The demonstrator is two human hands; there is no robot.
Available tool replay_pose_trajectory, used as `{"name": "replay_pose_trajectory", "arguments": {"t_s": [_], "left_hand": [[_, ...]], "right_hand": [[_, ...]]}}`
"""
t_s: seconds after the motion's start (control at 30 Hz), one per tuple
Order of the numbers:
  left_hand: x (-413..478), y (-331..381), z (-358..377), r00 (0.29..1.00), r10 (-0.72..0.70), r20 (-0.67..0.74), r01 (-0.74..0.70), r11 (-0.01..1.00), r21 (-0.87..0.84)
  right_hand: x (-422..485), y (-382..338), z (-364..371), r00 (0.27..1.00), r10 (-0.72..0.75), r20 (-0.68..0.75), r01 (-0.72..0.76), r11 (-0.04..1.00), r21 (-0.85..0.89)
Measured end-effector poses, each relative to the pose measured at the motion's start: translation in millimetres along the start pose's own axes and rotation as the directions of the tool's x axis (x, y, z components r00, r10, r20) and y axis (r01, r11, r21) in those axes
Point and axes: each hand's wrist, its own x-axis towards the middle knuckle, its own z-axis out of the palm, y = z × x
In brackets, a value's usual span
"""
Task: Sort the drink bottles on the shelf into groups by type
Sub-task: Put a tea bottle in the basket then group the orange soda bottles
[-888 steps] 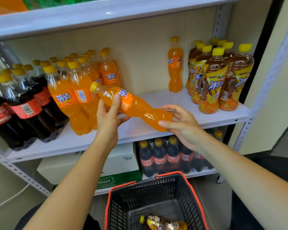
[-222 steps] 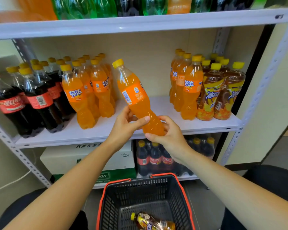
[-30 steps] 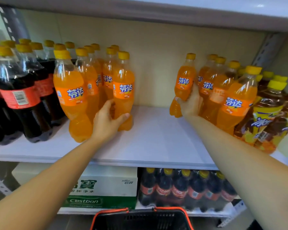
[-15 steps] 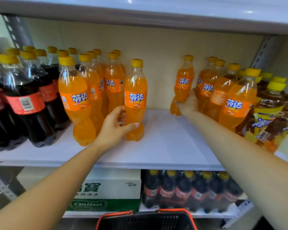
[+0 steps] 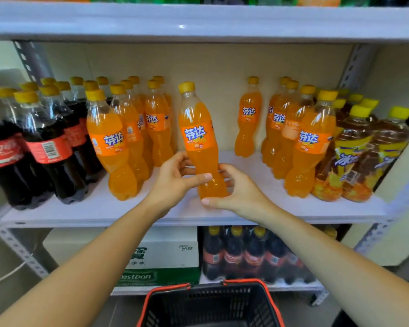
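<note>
- While held nearly upright, cap leaning slightly left, over the near middle of the white shelf board (image 5: 80, 211): one clear plastic bottle of orange soda with a yellow cap and an orange label (image 5: 200, 142).
- Left grip (image 5: 175, 182) wrapped round that bottle's narrow waist, thumb across the front, fingers behind.
- Right grip (image 5: 236, 192) closed round the bulge below the waist from the right, thumb stretched along the front of the base.
- Cannot tell whether resting on the board or just above it at the base.
- Just left: standing cluster of matching orange soda bottles (image 5: 113, 142); further left, touching them, dark cola bottles with red labels and yellow caps (image 5: 45, 149).
- Right, across a gap: second cluster of orange soda bottles (image 5: 309, 142), with one lone orange bottle (image 5: 248, 119) apart by the far wall.
- At the right end, against that cluster: brown iced-tea bottles with yellow labels and caps (image 5: 354, 149).
- On the lower shelf: row of small cola bottles (image 5: 241, 253) beside a white-and-green cardboard box (image 5: 165, 253).
- Nearest, at the bottom edge: black plastic basket with a red rim (image 5: 198, 300).
</note>
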Motion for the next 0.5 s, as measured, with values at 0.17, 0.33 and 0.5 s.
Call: {"name": "replay_pose_trajectory", "arguments": {"t_s": [0.17, 0.33, 0.5], "left_hand": [[-12, 15, 8, 0.999, -0.009, 0.048, 0.011, 0.999, -0.032], [-6, 37, -8, 1.0, -0.021, -0.01, 0.018, 0.97, -0.243], [-16, 22, -7, 0.988, -0.035, -0.151, -0.013, 0.951, -0.309]], "right_hand": [[-18, 5, -1, 0.988, -0.021, -0.151, 0.04, 0.992, 0.123], [-34, 20, -7, 0.994, 0.011, -0.112, 0.027, 0.943, 0.331], [-37, 23, -16, 0.989, 0.05, -0.138, 0.016, 0.899, 0.439]]}}
